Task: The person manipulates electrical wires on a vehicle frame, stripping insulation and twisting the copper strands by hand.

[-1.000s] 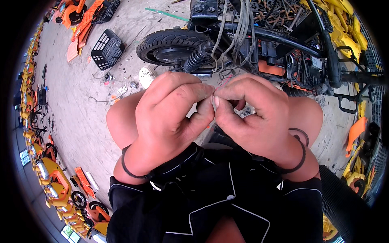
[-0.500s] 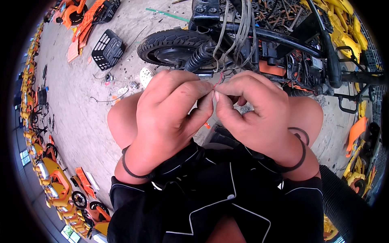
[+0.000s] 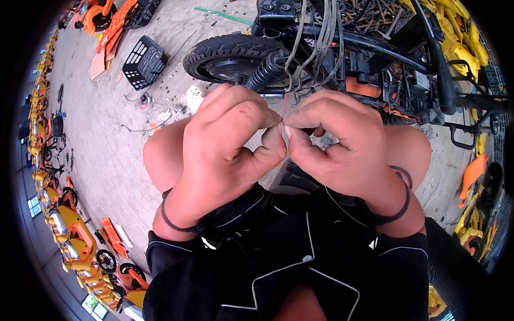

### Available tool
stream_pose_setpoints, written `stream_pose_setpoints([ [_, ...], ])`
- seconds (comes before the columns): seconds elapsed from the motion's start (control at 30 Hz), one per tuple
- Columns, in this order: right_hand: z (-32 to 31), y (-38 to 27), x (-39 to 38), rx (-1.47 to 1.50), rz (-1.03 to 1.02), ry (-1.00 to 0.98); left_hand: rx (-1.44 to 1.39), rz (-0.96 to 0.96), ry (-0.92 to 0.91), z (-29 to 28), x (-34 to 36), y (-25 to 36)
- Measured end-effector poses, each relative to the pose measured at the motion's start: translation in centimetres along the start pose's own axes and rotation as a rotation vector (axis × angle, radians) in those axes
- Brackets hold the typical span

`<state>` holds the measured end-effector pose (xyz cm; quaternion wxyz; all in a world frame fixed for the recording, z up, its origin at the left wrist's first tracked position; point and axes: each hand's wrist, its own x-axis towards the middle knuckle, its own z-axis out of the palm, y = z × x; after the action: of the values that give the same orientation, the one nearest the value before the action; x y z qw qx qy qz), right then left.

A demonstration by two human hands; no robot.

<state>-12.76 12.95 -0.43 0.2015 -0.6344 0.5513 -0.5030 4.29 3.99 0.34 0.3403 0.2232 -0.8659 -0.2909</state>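
We pinched a thin red wire (image 3: 285,102) in the fingers of our left hand (image 3: 220,128) and right hand (image 3: 342,136), near the grey cables (image 3: 323,32), its run now straighter than a moment earlier and plainer to follow

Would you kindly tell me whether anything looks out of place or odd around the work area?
Yes: a black basket lies loose on the floor beyond the left hand, attached to no vehicle, with small debris scattered near it.
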Motion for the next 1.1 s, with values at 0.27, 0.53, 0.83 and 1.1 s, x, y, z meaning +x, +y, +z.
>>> stream_pose_setpoints([
  [0.27, -0.1, 0.1, -0.1, 0.157, 0.108, -0.033, -0.107, -0.054, -0.041, -0.3, 0.3, -0.3],
  [0.53, -0.5, 0.1, -0.2, 0.271, 0.208, -0.094, -0.324, -0.201, -0.061, -0.1, 0.2, -0.4],
  [0.83, -0.6, 0.2, -0.3, 0.436, 0.287, -0.125, -0.585, -0.327, -0.073, 0.2, 0.0, -1.2],
  [1.1, -1.0, 0.3, -0.5, 0.453, 0.312, -0.171, -0.648, -0.391, -0.055, 0.1, 0.0, -1.6],
])
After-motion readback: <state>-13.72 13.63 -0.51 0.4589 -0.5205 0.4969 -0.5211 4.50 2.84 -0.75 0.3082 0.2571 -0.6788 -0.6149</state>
